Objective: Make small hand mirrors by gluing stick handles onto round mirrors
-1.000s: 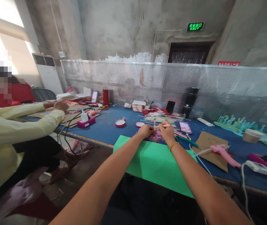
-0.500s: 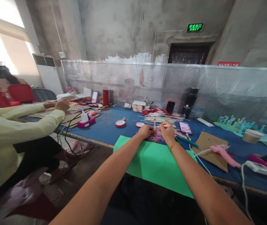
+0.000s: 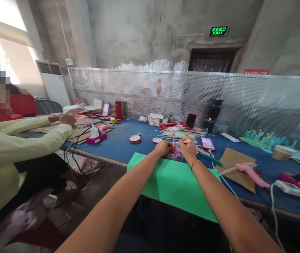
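Observation:
My left hand (image 3: 163,148) is closed, its fingertips pinching the base of a small upright brownish stick (image 3: 173,137). Close by on the right, my right hand (image 3: 188,149) grips a pale pinkish pen-like stick (image 3: 186,141), held nearly level with one end close to the upright stick. Beneath both hands lies a tangle of pink and purple strands (image 3: 174,155). A green sheet (image 3: 173,182) hangs over the table edge under my forearms. Fine detail at the fingertips is too small to make out.
Thin sticks (image 3: 180,134) and a phone (image 3: 208,143) lie beyond my hands. Rightward are a pink glue gun (image 3: 251,174) on cardboard (image 3: 227,163) and a paper cup (image 3: 283,153). Two red-rimmed round pieces (image 3: 135,139) lie left. A co-worker in yellow sleeves (image 3: 41,140) works at far left.
Both my hands stay in nearly the same place with the same grips. The view has shifted very slightly, and the co-worker's hands have moved a little to the left.

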Demonstrator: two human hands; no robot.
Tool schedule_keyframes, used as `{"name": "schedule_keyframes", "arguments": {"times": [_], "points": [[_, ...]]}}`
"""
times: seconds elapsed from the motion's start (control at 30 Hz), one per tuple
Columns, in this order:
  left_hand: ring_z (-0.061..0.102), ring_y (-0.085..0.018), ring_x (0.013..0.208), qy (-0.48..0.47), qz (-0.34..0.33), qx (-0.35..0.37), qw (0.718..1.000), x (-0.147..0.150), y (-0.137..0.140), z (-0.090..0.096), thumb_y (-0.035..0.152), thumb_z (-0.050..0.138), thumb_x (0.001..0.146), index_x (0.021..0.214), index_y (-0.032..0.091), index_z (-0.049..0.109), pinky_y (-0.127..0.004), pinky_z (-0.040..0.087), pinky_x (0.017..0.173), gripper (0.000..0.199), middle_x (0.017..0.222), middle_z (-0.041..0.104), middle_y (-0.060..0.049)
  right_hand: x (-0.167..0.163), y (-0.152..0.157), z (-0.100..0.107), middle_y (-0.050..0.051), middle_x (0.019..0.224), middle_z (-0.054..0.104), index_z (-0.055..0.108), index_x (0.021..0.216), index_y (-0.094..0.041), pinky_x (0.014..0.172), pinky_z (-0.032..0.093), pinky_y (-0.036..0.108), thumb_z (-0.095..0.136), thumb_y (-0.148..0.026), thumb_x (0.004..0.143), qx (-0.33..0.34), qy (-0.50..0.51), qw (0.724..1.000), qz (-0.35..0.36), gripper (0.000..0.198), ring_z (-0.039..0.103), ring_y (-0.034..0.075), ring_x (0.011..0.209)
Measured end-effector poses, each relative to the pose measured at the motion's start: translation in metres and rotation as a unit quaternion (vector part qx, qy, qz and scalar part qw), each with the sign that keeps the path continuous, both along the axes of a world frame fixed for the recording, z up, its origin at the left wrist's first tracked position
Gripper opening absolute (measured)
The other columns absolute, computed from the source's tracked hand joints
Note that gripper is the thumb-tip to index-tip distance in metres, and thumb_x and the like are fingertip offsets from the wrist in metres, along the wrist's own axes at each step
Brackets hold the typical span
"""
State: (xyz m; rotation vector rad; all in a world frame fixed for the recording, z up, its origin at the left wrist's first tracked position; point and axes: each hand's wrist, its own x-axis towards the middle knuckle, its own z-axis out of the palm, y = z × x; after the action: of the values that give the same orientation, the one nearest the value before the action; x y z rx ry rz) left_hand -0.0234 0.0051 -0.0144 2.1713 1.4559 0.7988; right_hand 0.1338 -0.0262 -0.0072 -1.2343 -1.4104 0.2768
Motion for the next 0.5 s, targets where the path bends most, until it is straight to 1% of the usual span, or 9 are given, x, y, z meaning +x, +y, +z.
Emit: {"name": "schedule_keyframes", "arguments": {"times": [0.13, 0.3, 0.37, 0.5], "points": [[0.046, -0.011, 0.057, -0.011, -0.003, -0.005, 1.0, 0.0, -0.0023, 0.0011, 0.039, 0.064, 0.075, 0.074, 0.015, 0.073, -0.024, 0.03, 0.055, 0.025, 0.061, 0.061, 0.002, 0.0003, 0.0, 0.0004, 0.001, 0.06, 0.064, 0.054, 0.064, -0.024, 0.063, 0.041, 0.029, 0.05, -0.038, 0.074, 0.008, 0.002, 1.0, -0.005, 0.018, 0.058, 0.02, 0.062], [0.043, -0.01, 0.054, -0.021, -0.001, -0.006, 1.0, 0.0002, -0.002, 0.0002, 0.042, 0.065, 0.075, 0.071, 0.015, 0.072, -0.024, 0.029, 0.055, 0.028, 0.058, 0.058, 0.002, -0.0013, -0.0008, 0.001, 0.001, 0.06, 0.064, 0.054, 0.065, -0.024, 0.062, 0.04, 0.029, 0.049, -0.04, 0.075, 0.011, -0.003, 1.0, 0.015, 0.019, 0.058, 0.02, 0.062], [0.043, -0.01, 0.054, -0.017, 0.003, -0.005, 1.0, 0.0002, -0.0016, 0.0001, 0.042, 0.066, 0.074, 0.072, 0.015, 0.072, -0.024, 0.029, 0.055, 0.028, 0.058, 0.058, 0.002, -0.0012, -0.0007, 0.0009, 0.001, 0.06, 0.064, 0.053, 0.065, -0.024, 0.061, 0.04, 0.029, 0.05, -0.04, 0.075, 0.005, -0.006, 1.0, 0.011, 0.019, 0.058, 0.021, 0.062], [0.045, -0.01, 0.056, -0.01, 0.002, -0.002, 1.0, -0.0002, -0.001, 0.0001, 0.038, 0.065, 0.075, 0.074, 0.015, 0.074, -0.024, 0.028, 0.054, 0.024, 0.06, 0.06, 0.002, 0.0003, 0.0002, 0.0003, 0.001, 0.06, 0.064, 0.053, 0.064, -0.024, 0.062, 0.041, 0.029, 0.05, -0.038, 0.074, 0.004, -0.002, 1.0, -0.005, 0.017, 0.058, 0.021, 0.062]]}}
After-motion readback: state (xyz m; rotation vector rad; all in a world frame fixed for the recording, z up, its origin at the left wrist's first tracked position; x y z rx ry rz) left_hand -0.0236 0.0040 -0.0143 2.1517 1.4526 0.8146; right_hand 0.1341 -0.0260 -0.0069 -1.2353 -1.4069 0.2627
